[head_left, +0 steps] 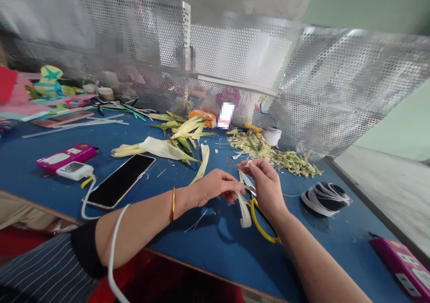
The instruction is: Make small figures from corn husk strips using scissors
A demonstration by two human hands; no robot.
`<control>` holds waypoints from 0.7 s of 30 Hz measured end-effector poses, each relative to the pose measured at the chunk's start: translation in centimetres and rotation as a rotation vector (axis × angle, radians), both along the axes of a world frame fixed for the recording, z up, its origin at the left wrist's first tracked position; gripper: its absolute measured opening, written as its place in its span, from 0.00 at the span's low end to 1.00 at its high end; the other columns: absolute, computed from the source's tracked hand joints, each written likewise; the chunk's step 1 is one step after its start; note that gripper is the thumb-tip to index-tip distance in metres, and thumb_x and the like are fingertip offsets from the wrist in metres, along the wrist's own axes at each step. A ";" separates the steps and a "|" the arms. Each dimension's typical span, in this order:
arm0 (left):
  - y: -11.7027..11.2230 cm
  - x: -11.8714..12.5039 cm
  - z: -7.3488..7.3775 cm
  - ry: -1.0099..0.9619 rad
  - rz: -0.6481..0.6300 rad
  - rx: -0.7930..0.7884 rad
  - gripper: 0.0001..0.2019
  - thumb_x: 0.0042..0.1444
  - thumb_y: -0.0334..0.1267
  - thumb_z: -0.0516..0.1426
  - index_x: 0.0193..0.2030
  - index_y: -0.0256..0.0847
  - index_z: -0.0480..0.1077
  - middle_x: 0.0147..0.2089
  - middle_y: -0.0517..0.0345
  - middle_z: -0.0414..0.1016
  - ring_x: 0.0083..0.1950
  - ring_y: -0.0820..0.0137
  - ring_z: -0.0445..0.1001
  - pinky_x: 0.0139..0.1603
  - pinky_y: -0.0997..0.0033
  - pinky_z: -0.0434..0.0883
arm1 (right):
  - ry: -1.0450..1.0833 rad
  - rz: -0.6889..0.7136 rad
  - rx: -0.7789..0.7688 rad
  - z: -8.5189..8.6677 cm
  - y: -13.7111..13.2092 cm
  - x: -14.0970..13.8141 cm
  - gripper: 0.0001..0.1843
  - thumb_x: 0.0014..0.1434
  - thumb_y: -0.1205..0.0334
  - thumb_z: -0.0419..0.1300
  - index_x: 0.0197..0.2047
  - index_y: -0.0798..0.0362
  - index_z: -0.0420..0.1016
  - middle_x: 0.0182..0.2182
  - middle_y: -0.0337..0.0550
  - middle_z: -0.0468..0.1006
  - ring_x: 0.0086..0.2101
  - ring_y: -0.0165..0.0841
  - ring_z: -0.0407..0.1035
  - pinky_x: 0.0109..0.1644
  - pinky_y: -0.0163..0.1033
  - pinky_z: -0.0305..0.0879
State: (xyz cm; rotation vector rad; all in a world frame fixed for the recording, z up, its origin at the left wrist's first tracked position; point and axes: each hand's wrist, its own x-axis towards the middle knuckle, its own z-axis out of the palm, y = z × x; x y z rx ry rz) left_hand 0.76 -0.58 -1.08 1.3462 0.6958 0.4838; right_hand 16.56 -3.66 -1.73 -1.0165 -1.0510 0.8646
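Pale, cream-coloured husk strip (243,204) hangs between the person's two hands over the blue surface (215,245), its lower end curling down to rest just above the cloth. The left hand (215,187) pinches the strip's upper part between thumb and fingers, closed on it. The right hand (265,184) is also closed: its fingertips grip the top of the strip while yellow-handled scissors (258,218) sit in the same hand, the loops hanging below the palm and the blades up near the strip. Whether the blades are parted cannot be told from this view.

Judging by how things lie, the work looks partly done. A heap of greenish trimmings (275,153) lies beyond the hands, near the perforated metal screen (302,83), which suggests a good deal of cutting is behind. Several whole husks (174,137) lie untouched to the left, near a dark phone (119,180), so more material seems left to prepare. The strip in hand appears long and uncut at its lower end.

A spool of white thread (324,198) sits to the right of the hands, apart from them. A pink device (67,154) lies at the far left and another (401,260) at the near right edge.
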 end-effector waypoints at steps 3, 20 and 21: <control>0.1 0.0 0.0 -0.009 0.030 -0.010 0.13 0.46 0.45 0.64 0.32 0.35 0.79 0.23 0.58 0.73 0.25 0.74 0.70 0.32 0.73 0.70 | -0.090 0.012 -0.015 0.6 -0.2 0.4 0.12 0.55 0.51 0.65 0.33 0.50 0.72 0.41 0.42 0.79 0.36 0.34 0.75 0.42 0.40 0.68; 0.9 -0.3 0.0 -0.101 0.090 -0.098 0.11 0.44 0.42 0.67 0.26 0.36 0.75 0.22 0.61 0.71 0.25 0.75 0.70 0.34 0.71 0.73 | -1.031 -0.115 0.202 1.3 -0.2 2.9 0.12 0.61 0.60 0.57 0.26 0.49 0.72 0.23 0.37 0.75 0.29 0.35 0.69 0.39 0.40 0.62; 0.9 -0.3 0.0 -0.099 0.080 -0.082 0.11 0.45 0.43 0.67 0.26 0.36 0.75 0.23 0.61 0.72 0.25 0.75 0.70 0.33 0.71 0.72 | -1.039 -0.143 0.198 1.2 -0.1 2.9 0.12 0.61 0.60 0.57 0.26 0.49 0.72 0.23 0.37 0.75 0.29 0.35 0.69 0.39 0.40 0.62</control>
